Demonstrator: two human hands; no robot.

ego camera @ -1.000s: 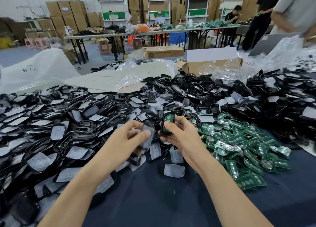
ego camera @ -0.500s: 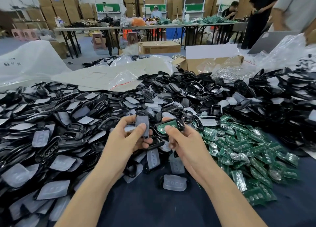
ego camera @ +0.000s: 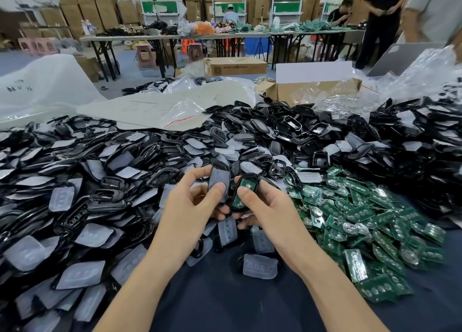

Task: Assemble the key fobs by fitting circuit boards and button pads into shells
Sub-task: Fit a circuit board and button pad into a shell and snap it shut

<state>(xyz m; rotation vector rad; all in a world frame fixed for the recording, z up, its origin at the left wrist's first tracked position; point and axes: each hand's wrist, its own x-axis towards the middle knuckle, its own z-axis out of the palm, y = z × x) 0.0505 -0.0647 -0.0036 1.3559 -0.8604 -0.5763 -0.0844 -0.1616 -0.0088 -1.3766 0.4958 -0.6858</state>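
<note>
My left hand (ego camera: 190, 201) pinches a translucent grey button pad (ego camera: 218, 180) between thumb and fingers, held upright. Right beside it, my right hand (ego camera: 262, 206) grips a black shell (ego camera: 246, 190) with a green circuit board seated inside it. Pad and shell almost touch at the middle of the view, just above the table. A heap of black shells and grey pads (ego camera: 100, 181) fills the left and back. A pile of green circuit boards (ego camera: 362, 221) lies to the right of my right hand.
Loose button pads (ego camera: 260, 266) lie on the dark blue table cover (ego camera: 225, 306) in front of me. An open cardboard box (ego camera: 312, 89) and plastic bags (ego camera: 160, 106) sit behind the heap. People stand at the far right; other worktables stand behind.
My two hands have come closer together. The shell with the board has tipped more upright, and the button pad has moved right up against it.
</note>
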